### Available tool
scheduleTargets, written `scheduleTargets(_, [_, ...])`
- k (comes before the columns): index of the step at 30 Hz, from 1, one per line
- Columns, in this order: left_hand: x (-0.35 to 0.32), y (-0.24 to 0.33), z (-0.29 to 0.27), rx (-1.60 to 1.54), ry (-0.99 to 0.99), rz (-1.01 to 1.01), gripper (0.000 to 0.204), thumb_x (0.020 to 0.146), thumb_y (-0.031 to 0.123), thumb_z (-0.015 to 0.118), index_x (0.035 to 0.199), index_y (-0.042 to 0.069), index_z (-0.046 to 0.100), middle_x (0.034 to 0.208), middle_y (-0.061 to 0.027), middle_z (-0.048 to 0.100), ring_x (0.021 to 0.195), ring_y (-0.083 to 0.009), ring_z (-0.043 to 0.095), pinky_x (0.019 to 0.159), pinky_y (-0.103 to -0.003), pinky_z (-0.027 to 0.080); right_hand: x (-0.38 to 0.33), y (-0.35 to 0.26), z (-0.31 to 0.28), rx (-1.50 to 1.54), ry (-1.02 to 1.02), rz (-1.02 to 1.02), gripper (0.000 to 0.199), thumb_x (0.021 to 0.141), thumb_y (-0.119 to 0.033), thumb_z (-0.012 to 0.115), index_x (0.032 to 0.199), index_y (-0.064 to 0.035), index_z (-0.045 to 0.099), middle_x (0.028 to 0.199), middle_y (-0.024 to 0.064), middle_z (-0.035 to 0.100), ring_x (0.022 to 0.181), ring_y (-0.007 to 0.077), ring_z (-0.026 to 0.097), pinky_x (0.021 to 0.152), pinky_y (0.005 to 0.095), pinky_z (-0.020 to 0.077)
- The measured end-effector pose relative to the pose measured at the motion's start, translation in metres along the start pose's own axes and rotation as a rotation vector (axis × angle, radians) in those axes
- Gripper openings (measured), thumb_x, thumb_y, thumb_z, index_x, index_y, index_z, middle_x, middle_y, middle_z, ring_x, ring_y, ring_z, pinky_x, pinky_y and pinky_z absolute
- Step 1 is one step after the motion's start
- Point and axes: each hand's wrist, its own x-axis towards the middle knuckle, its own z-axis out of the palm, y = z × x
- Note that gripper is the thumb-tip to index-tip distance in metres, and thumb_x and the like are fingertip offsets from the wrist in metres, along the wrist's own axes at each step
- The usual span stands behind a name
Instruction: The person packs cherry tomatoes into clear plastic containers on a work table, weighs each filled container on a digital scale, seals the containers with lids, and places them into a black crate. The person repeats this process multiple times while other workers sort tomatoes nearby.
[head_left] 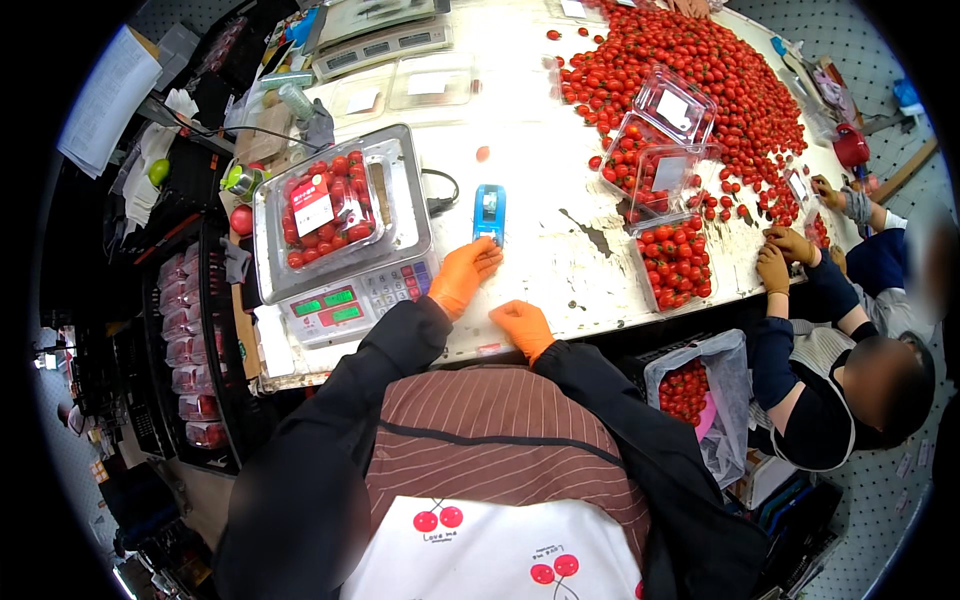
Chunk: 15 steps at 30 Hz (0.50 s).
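My left hand (466,277), in an orange glove, reaches over the white table with its fingers stretched out. Its fingertips are at the near end of a small blue device (489,212) with a pale window, whose kind I cannot make out; whether they touch is unclear. My right hand (524,328), also gloved in orange, has curled fingers at the table's front edge; anything inside them is hidden. Left of my hands, a digital scale (345,300) carries a clear plastic box of cherry tomatoes (328,210) with a red-and-white label.
A heap of cherry tomatoes (730,110) covers the far right. Open clamshell boxes of tomatoes (672,262) stand before it. A lined crate (745,360) sits below the edge. Co-workers' hands (775,262) are at the right. Packed boxes (190,350) fill a black rack at left.
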Motion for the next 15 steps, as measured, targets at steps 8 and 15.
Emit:
scheduleTargets(8, [0.007,-0.015,0.015,0.341,0.217,0.218,0.023,0.084,0.013,0.058,0.095,-0.006,0.058,0.091,-0.0128,0.062,0.085,-0.0180,0.061,0.079,-0.027,0.049,0.013,0.012,-0.002,0.032,0.016,-0.056,0.025,0.079,-0.021,0.067,0.083,0.0018,0.060,0.069,0.0073,0.058,0.051,0.0123,0.051,0.048,0.0261,0.0423])
scheduleTargets(15, [0.023,-0.024,-0.010,0.484,0.213,0.159,0.020,0.084,0.013,0.061,0.090,-0.006,0.060,0.089,-0.0116,0.063,0.082,-0.0181,0.063,0.076,-0.027,0.051,0.011,0.008,-0.003,-0.097,-0.044,-0.055,0.022,0.080,-0.019,0.067,0.083,0.0025,0.059,0.069,0.0067,0.058,0.056,0.0122,0.054,0.051,0.0265,0.0439])
